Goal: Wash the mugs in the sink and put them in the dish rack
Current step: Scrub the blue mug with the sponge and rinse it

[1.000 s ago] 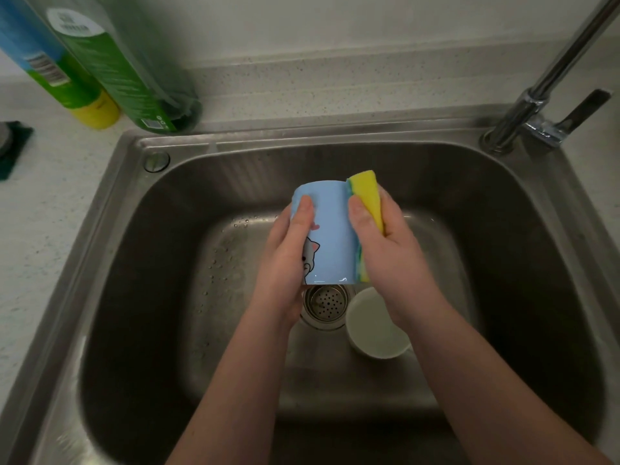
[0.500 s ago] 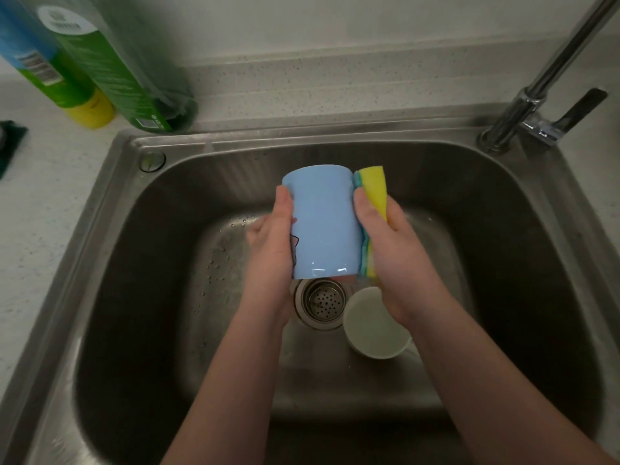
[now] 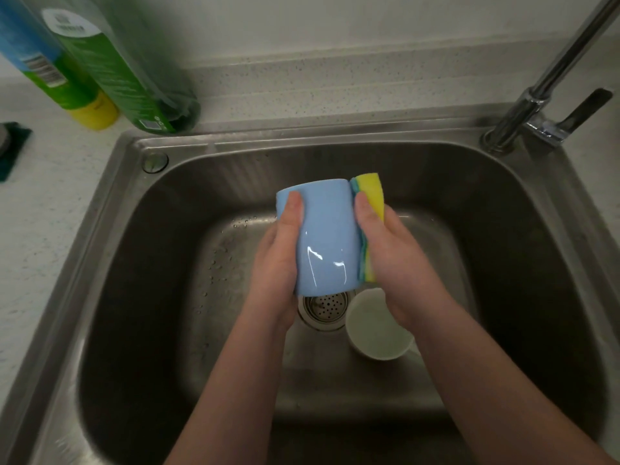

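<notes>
A light blue mug (image 3: 323, 239) is held above the middle of the steel sink (image 3: 161, 263), its plain side facing me. My left hand (image 3: 278, 263) grips its left side, thumb on top. My right hand (image 3: 396, 260) holds a yellow sponge (image 3: 370, 199) with a green-blue layer and presses it flat against the mug's right side. A white mug (image 3: 377, 327) stands upright on the sink floor, just right of the drain (image 3: 323, 308), partly hidden by my right wrist. No dish rack is in view.
A chrome tap (image 3: 533, 102) with a lever rises at the sink's back right corner. A green bottle (image 3: 134, 75) and a blue-green bottle with a yellow base (image 3: 63, 85) stand on the counter at the back left. A dark green pad (image 3: 13, 149) lies at the left edge.
The mug has been turned in my hands: the cartoon print that faced me has rotated out of sight to the left. The sponge has stayed against the mug's right side.
</notes>
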The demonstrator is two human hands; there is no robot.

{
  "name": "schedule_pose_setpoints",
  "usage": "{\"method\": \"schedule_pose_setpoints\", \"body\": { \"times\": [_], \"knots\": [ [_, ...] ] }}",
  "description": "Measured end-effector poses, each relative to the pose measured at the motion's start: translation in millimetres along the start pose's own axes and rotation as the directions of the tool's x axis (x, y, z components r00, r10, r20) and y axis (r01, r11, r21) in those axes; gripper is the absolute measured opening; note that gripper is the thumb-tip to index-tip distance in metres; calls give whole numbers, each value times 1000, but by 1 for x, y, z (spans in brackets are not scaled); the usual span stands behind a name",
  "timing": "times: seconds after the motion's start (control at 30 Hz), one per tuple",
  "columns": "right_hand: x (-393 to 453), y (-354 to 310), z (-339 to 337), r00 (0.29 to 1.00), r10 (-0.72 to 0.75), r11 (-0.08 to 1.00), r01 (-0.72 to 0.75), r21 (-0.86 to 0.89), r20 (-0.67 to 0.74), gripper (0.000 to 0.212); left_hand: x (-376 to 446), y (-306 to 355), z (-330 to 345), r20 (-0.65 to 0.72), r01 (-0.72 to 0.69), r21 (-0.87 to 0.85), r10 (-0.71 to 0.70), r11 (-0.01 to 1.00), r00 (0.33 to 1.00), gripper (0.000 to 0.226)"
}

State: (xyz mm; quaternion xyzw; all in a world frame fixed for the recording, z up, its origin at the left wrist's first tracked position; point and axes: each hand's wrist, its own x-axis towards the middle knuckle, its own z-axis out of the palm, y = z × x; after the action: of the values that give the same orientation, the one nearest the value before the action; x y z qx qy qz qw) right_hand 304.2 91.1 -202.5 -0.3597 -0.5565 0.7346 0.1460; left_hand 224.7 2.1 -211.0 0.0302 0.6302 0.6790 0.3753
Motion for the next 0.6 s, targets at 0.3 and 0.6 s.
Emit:
{"method": "schedule_pose_setpoints", "body": {
  "times": [0.3,0.6],
  "knots": [
    [1,11,5,921,-389,840,355,-411,1,50,-2,2,1,68,35,-82,-30,996,997,55],
    [5,1,-4,999,35,999,-36,31,31,22,-1,4,-2,160,71,-190,-40,979,986,55]
  ]
}}
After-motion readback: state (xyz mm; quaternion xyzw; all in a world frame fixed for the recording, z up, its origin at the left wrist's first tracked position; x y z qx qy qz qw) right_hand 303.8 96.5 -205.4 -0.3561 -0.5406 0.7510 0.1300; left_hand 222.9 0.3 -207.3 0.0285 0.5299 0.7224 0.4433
